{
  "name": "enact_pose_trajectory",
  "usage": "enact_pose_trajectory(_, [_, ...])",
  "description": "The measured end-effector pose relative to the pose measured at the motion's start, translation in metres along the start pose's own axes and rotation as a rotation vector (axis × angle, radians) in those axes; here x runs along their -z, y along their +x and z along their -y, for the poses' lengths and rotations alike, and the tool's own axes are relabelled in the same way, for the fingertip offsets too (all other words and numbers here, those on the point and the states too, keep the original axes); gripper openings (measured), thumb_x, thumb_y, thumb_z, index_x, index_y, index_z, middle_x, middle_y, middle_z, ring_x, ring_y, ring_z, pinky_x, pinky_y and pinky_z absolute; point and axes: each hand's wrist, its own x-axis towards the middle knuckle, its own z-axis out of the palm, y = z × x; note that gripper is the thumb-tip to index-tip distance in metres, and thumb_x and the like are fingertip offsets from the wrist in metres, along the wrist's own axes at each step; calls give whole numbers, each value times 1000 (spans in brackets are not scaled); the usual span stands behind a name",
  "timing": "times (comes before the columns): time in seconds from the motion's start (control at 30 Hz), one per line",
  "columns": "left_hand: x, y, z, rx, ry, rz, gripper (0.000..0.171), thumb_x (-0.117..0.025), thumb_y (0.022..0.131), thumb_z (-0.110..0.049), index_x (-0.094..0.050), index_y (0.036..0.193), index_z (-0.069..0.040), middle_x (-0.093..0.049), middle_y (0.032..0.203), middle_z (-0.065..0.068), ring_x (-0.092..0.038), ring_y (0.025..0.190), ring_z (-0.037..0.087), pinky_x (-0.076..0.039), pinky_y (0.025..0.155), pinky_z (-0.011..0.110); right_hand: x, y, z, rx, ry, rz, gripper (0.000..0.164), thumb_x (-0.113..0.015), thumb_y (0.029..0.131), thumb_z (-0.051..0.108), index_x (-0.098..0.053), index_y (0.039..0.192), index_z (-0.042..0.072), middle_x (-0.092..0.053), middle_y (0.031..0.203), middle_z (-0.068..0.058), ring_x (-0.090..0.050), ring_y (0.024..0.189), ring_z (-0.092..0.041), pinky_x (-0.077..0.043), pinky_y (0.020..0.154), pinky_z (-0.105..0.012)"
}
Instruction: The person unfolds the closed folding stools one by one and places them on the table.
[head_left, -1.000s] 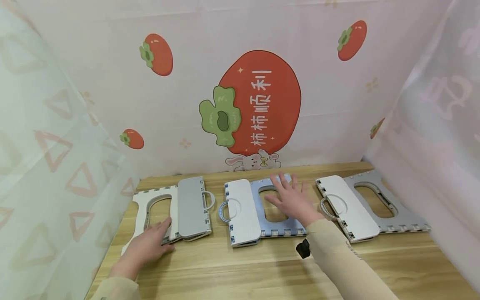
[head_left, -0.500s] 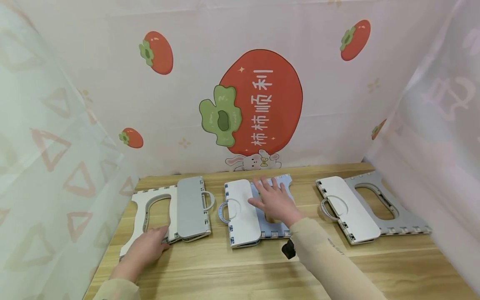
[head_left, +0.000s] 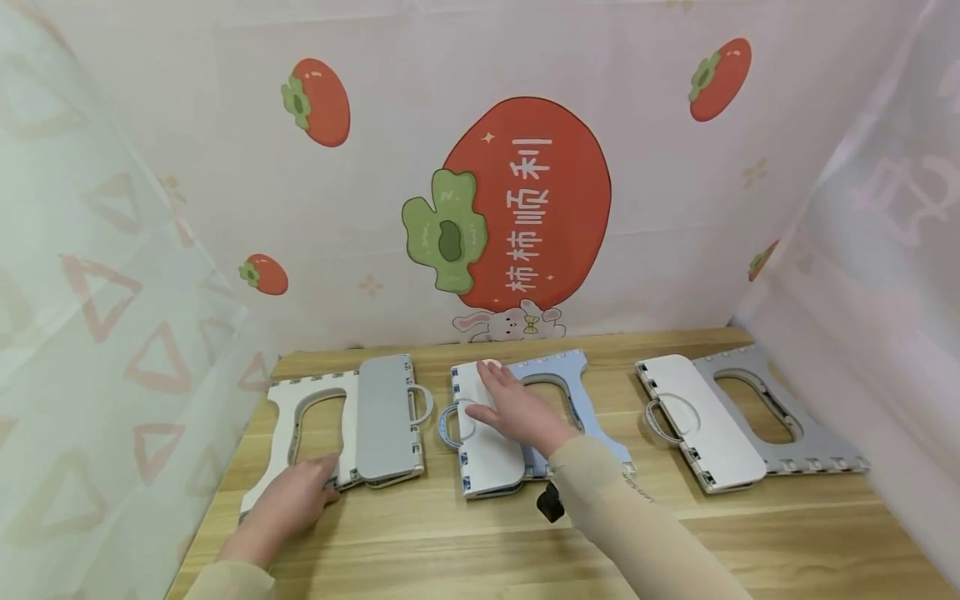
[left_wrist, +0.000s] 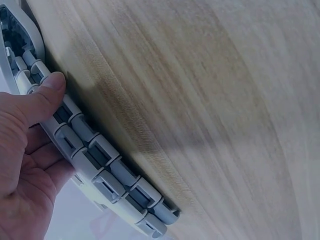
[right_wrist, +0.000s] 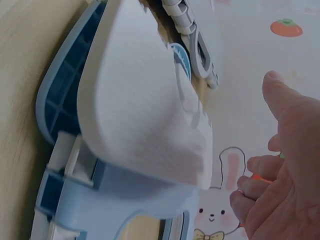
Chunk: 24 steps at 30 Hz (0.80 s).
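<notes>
Three folded folding stools lie in a row on the wooden table. My left hand (head_left: 296,493) grips the near edge of the left, white-and-grey folding stool (head_left: 388,421). In the left wrist view, the thumb of that left hand (left_wrist: 31,150) presses the hinged edge of the stool (left_wrist: 107,172), with the fingers bent against its other side. My right hand (head_left: 517,407) is over the white panel of the middle, white-and-blue folding stool (head_left: 491,462). From the right wrist, the right hand (right_wrist: 287,165) appears apart from that stool (right_wrist: 132,100), fingers extended.
The third folding stool (head_left: 712,433), white and grey, lies at the right. Behind the row stands a pale backdrop (head_left: 375,108) with red fruit prints, and patterned sheets (head_left: 150,275) flank both sides. Bare wood (head_left: 420,542) runs along the front of the table (head_left: 810,533).
My right hand has moved left, from over the middle stool's blue part to over its white panel. The left hand stays at the left stool's near edge. The stools keep their places.
</notes>
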Motion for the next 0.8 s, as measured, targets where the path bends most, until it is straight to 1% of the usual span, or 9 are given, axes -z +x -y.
enact_pose_trajectory(0.13, [-1,0,0,-18,-5,-5,27,-84,81,-12,-61,94,-9,-72,92,6,-69,79,25,-58,70,46,-4,3,8,34,5,-2,83,-55,103,52,-18,165,11,-22,170,-10,-24,155,-28,-29,123,-48])
enact_pose_trajectory(0.23, [-1,-1,-1,-22,6,-12,27,-85,81,-12,-59,91,-12,-72,91,5,-70,81,26,-59,71,47,-7,6,13,54,17,6,81,-56,104,49,-19,164,9,-23,169,-10,-26,154,-27,-29,124,-46])
enact_pose_trajectory(0.4, [-1,-2,-2,-41,24,-33,29,-85,80,-13,-57,88,-14,-71,88,3,-70,81,27,-59,72,46,-14,13,20,73,73,16,79,-57,104,44,-20,164,8,-27,168,-9,-32,152,-26,-31,123,-43])
enact_pose_trajectory(0.5, [-1,-2,-3,-46,21,-37,29,-86,80,-14,-58,88,-14,-72,91,3,-71,83,27,-59,73,46,-18,15,26,90,93,19,77,-58,105,41,-22,163,7,-31,166,-9,-36,150,-25,-33,122,-42])
enact_pose_trajectory(0.7, [-2,-4,-3,-41,14,-40,27,-85,80,-13,-64,97,-11,-75,103,11,-72,92,32,-60,81,51,-25,16,39,110,146,24,71,-60,105,35,-28,161,5,-36,163,-12,-41,147,-26,-37,120,-42])
enact_pose_trajectory(0.8, [-2,-5,-3,-37,23,-40,27,-85,80,-13,-64,96,-11,-75,103,11,-72,92,33,-60,81,51,-30,18,43,136,160,16,69,-61,105,31,-30,160,4,-41,160,-14,-46,144,-27,-40,118,-42])
